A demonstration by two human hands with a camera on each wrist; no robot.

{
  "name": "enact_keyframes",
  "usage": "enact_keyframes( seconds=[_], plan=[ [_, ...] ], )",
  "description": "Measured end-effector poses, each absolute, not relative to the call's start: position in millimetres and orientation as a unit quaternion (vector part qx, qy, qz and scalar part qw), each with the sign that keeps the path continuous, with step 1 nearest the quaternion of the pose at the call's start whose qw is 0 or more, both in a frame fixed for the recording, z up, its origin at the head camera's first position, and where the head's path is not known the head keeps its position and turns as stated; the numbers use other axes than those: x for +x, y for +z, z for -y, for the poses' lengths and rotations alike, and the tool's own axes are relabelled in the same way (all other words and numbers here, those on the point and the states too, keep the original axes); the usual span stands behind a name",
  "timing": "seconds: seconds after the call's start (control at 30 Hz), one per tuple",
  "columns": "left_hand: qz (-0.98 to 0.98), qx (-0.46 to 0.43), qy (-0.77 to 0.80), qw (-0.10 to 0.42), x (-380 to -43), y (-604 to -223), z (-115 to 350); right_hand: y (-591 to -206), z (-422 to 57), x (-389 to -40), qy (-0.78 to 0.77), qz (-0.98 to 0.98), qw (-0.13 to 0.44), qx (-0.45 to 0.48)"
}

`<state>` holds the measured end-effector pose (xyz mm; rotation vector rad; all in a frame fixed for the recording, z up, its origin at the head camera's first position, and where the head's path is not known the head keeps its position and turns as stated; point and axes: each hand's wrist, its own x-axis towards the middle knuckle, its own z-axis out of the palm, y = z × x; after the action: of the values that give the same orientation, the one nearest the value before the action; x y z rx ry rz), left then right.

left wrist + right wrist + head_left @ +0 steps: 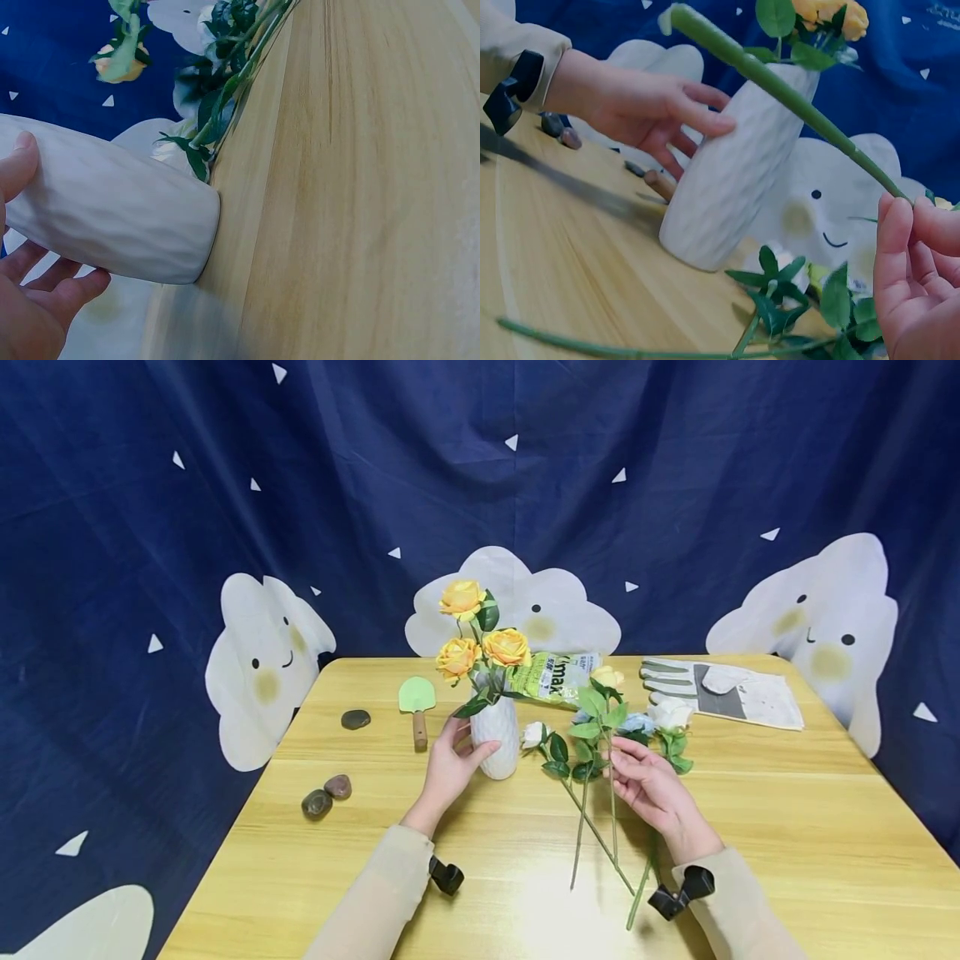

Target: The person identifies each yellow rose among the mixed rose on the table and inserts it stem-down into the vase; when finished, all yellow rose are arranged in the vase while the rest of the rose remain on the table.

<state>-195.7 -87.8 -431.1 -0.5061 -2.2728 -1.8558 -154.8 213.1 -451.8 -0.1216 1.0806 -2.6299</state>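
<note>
A white textured vase [497, 742] stands upright on the table, with several orange-yellow roses [507, 647] rising from its mouth. My left hand [447, 768] holds the vase from its left side, thumb in front and fingers curled behind; the left wrist view shows the vase's base [191, 240] at the tabletop. To the right of the vase, my right hand [651, 783] pinches the green stem [780, 94] of a pale yellow rose [607, 677], which stays upright, bloom on top. Beneath and beside it lie a white rose [534, 734], a blue flower [637, 723] and another white rose [671, 713].
A small trowel [418, 727] with a green blade lies left of the vase. Farther left are a dark stone [356, 719] and two more stones [317, 804]. Behind stand a yellow-green bag [558, 677] and, at right, a grey-white work glove [761, 697]. A blue curtain [360, 468] hangs behind the table.
</note>
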Motion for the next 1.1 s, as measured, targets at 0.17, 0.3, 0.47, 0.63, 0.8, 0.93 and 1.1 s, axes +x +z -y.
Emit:
enact_keyframes(
  seconds=[0.17, 0.3, 0.47, 0.63, 0.8, 0.93, 1.1],
  plan=[
    [0.759, -0.169, -0.623, 0.086, -196, -432, 88, -440, -206, -156, -0.915, -0.374, 0.131, -0.073],
    [0.759, -0.168, -0.623, 0.087, -196, -432, 88, -426, -198, -157, -0.907, -0.403, 0.084, -0.088],
    [0.756, -0.169, -0.626, 0.083, -196, -432, 88, -401, -182, -156, -0.884, -0.458, -0.002, -0.095],
    [0.757, -0.171, -0.625, 0.084, -196, -431, 88, -373, -163, -158, -0.863, -0.486, -0.093, -0.100],
    [0.759, -0.169, -0.623, 0.086, -195, -430, 88, -345, -149, -163, -0.851, -0.475, -0.187, -0.125],
    [0.759, -0.168, -0.623, 0.085, -195, -431, 88, -326, -140, -169, -0.837, -0.466, -0.241, -0.157],
    [0.760, -0.165, -0.624, 0.082, -196, -432, 89, -305, -133, -177, -0.812, -0.452, -0.323, -0.177]
  ],
)
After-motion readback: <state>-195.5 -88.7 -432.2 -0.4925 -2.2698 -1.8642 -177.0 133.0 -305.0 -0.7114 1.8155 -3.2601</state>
